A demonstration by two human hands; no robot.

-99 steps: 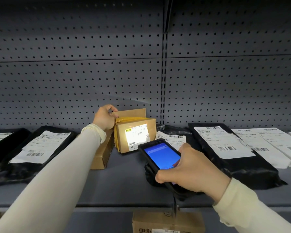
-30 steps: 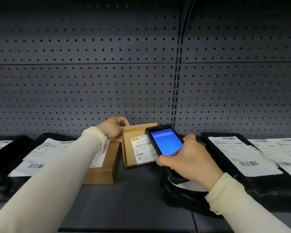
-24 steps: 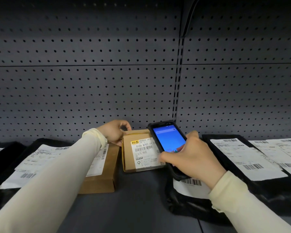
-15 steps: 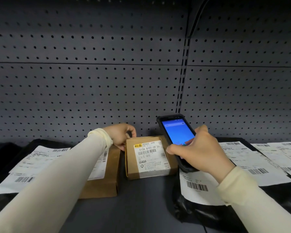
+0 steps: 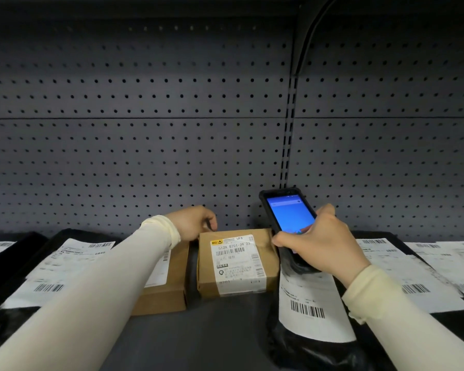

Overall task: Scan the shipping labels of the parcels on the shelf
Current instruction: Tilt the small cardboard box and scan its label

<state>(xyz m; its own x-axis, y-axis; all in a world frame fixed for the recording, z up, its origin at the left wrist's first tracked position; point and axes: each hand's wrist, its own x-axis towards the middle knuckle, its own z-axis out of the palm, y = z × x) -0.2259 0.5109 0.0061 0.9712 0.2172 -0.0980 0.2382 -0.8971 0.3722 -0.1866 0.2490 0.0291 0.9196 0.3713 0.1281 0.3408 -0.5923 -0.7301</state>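
A small cardboard box (image 5: 265,253) lies flat on the shelf (image 5: 198,338), its white shipping label (image 5: 236,261) facing up. My left hand (image 5: 192,223) curls over the box's back left corner. My right hand (image 5: 322,245) grips a black handheld scanner (image 5: 287,215) with a lit blue screen, held just right of the box and above a black poly bag (image 5: 300,352). That bag's white barcode label (image 5: 311,309) shows below my right wrist.
A flatter cardboard box (image 5: 166,290) lies left of the small one, half under my left sleeve. Labelled black bags lie at the far left (image 5: 51,266) and right (image 5: 402,271). A grey pegboard wall (image 5: 145,156) closes the back.
The small box went from standing with its label toward me to lying flat, label up. The scanner rose and shifted right, from in front of the box to over the black bag.
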